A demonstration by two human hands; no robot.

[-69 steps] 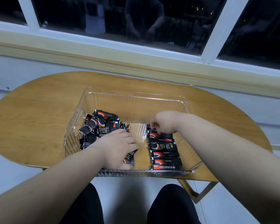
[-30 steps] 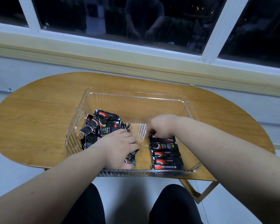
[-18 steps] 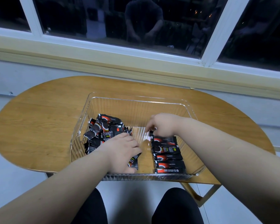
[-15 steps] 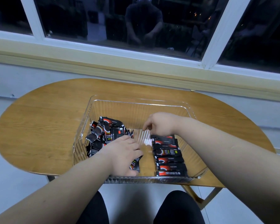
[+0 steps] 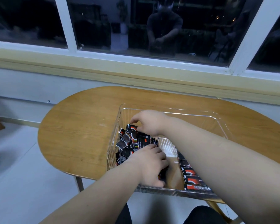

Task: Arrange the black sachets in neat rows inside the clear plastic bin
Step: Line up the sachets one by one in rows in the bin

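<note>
A clear plastic bin (image 5: 186, 111) stands on the wooden table. A loose pile of black sachets (image 5: 132, 143) fills its left part. A neat row of black sachets (image 5: 191, 177) runs along its right side, partly hidden by my right forearm. My right hand (image 5: 148, 122) reaches across to the far end of the pile, and its thumb and fingers pinch the top sachet (image 5: 132, 127). My left hand (image 5: 149, 165) lies near the front wall, fingers curled over a few sachets (image 5: 162, 175) that show under it.
The oval wooden table (image 5: 81, 135) has bare wood left of the bin and behind it. A windowsill and a dark window run along the back. My knees in dark trousers show below the table's front edge.
My right hand has left the neat row on the right and crossed to the far end of the loose pile. The left hand has stayed over its sachets. The view has swung left.
</note>
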